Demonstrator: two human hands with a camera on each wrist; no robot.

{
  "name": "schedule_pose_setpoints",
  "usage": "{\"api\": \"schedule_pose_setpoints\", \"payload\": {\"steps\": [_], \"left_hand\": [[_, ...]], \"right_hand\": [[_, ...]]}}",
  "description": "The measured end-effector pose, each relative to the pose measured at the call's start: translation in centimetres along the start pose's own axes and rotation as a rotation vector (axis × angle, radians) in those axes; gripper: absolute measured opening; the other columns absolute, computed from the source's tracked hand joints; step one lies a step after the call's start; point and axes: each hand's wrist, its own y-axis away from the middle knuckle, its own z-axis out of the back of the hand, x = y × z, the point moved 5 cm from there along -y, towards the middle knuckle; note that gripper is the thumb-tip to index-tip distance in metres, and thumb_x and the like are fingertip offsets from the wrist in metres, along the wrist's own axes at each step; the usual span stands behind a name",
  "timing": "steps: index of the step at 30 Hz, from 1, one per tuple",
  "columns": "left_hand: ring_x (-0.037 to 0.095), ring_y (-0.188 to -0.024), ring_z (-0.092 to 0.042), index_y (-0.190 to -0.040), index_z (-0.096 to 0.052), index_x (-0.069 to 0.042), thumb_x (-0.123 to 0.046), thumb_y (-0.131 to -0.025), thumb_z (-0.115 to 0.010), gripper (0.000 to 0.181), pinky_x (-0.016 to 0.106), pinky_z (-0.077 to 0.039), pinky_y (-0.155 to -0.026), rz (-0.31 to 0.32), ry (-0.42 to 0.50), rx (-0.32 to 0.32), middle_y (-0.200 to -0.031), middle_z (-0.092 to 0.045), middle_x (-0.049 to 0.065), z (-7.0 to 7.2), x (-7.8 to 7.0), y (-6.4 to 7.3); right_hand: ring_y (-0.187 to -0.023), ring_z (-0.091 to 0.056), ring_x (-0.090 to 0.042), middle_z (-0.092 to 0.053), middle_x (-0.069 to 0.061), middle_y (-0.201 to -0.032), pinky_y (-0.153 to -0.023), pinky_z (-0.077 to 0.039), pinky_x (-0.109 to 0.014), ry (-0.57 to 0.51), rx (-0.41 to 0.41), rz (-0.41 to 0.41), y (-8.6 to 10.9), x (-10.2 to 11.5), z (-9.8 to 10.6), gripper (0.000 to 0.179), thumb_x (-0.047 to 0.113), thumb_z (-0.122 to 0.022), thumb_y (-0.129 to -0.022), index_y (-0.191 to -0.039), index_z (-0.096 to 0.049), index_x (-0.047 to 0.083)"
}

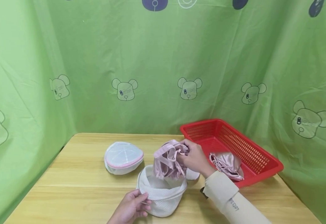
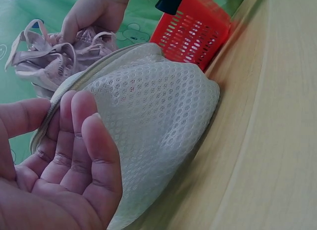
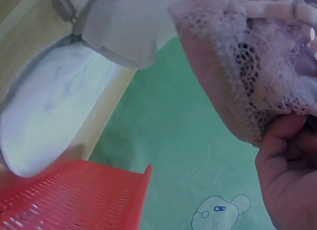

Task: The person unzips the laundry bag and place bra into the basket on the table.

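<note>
My left hand [image 1: 130, 205] pinches the zipped rim of a white mesh laundry bag [image 1: 164, 207], which stands with its mouth open on the table. In the left wrist view, thumb and fingers [image 2: 101, 146] lie on either side of that rim. A crumpled pink bra [image 1: 165, 161] with thin straps is gripped in my right hand [image 1: 195, 158], hanging right over the bag's mouth. Its lace trim [image 3: 247, 67] shows up close in the right wrist view. The bra's lower part overlaps the opening in the head view.
On the right stands a red perforated basket [image 1: 273, 169] with a pink satin garment [image 1: 230, 165] inside. A rounded white bag with a pink zip [image 1: 123, 157] sits at the left on the wooden table [image 1: 79, 174]. Behind the open bag shows a white rounded piece [image 1: 192, 175]. Green curtains [image 1: 157, 118] surround the table.
</note>
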Motion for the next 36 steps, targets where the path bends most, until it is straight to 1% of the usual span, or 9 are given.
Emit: {"api": "schedule_pose_setpoints", "payload": {"steps": [4,11,19,27,31,36], "left_hand": [[0.008,-0.072,-0.061,-0.096,-0.058,-0.008,-0.019,-0.099,-0.054,0.012,0.022,-0.051,-0.064,-0.002,0.003,0.006,-0.086,-0.063,-0.001,-0.1,0.1,0.0],[0.008,-0.072,-0.061,-0.096,-0.058,-0.008,-0.018,-0.1,-0.053,0.012,0.023,-0.051,-0.064,-0.005,0.002,-0.002,-0.086,-0.063,0.0,0.0,0.3,-0.1],[0.007,-0.072,-0.062,-0.094,-0.057,-0.009,-0.019,-0.099,-0.054,0.011,0.022,-0.051,-0.064,-0.001,0.002,0.001,-0.086,-0.064,-0.001,0.0,0.1,0.0],[0.008,-0.071,-0.062,-0.098,-0.058,-0.007,-0.018,-0.099,-0.054,0.012,0.022,-0.052,-0.063,-0.005,0.006,-0.008,-0.086,-0.063,0.0,0.0,0.1,0.1],[0.008,-0.072,-0.062,-0.097,-0.058,-0.007,-0.018,-0.099,-0.055,0.011,0.022,-0.052,-0.063,-0.007,0.009,-0.006,-0.086,-0.063,0.0,0.0,0.1,0.1],[0.008,-0.072,-0.062,-0.097,-0.058,-0.007,-0.018,-0.099,-0.055,0.012,0.022,-0.052,-0.063,-0.005,0.005,-0.009,-0.086,-0.062,0.001,0.0,0.1,0.0]], "right_hand": [[-0.072,-0.057,-0.019,-0.065,-0.004,-0.082,-0.063,-0.047,-0.034,-0.002,-0.026,-0.008,-0.2,0.2,0.6,0.029,-0.003,-0.069,-0.068,-0.095,-0.067,0.008],[-0.074,-0.057,-0.02,-0.066,-0.004,-0.083,-0.065,-0.047,-0.034,0.022,-0.049,0.007,-0.6,0.5,1.7,0.029,-0.003,-0.07,-0.069,-0.096,-0.066,0.008],[-0.075,-0.056,-0.021,-0.065,-0.005,-0.083,-0.066,-0.047,-0.035,0.052,-0.077,-0.011,-0.9,0.4,2.9,0.029,-0.001,-0.071,-0.07,-0.097,-0.067,0.009],[-0.075,-0.055,-0.022,-0.064,-0.008,-0.084,-0.063,-0.047,-0.034,0.05,-0.072,-0.062,-1.1,0.2,4.4,0.031,0.0,-0.069,-0.07,-0.099,-0.066,0.009],[-0.075,-0.056,-0.022,-0.065,-0.009,-0.086,-0.063,-0.047,-0.034,0.052,-0.073,-0.081,-1.2,0.0,5.2,0.031,0.0,-0.069,-0.072,-0.102,-0.066,0.007],[-0.076,-0.056,-0.023,-0.065,-0.012,-0.087,-0.063,-0.048,-0.035,0.049,-0.093,-0.095,-1.2,-0.3,6.1,0.03,-0.002,-0.068,-0.073,-0.102,-0.065,0.006]]}}
